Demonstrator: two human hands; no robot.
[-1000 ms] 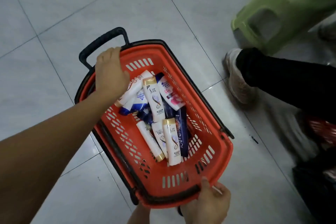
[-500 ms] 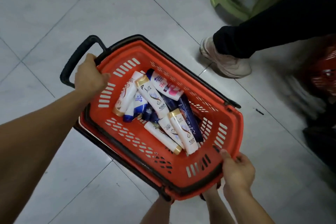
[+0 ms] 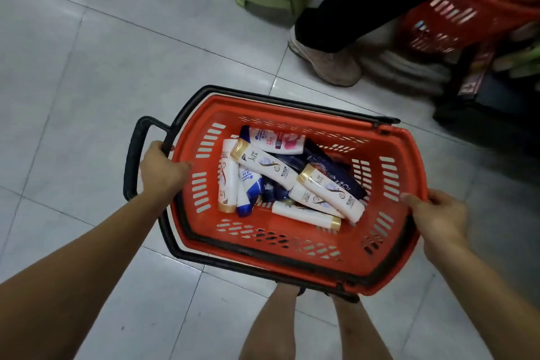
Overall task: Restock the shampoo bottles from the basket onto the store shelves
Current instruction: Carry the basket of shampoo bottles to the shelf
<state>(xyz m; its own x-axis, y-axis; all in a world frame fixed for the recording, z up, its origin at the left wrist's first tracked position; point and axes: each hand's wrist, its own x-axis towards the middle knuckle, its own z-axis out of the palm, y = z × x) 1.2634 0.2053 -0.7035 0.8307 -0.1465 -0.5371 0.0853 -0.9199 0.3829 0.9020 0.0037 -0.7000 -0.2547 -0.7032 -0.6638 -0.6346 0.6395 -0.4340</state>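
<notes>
Shampoo bottles (image 3: 264,165) lie heaped inside the red basket (image 3: 292,254) below you; your left hand (image 3: 162,168) grips its nine o'clock rim, your right hand (image 3: 435,215) its three o'clock rim.

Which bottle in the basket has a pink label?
The white bottle lying across the far end of the orange basket, with a dark blue cap and pink flowers on its label. The other bottles are white with gold caps, white and blue, or dark navy.

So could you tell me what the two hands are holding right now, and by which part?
Both hold the orange basket by its rim: the left hand grips the end by the black handle, the right hand the opposite end.
</notes>
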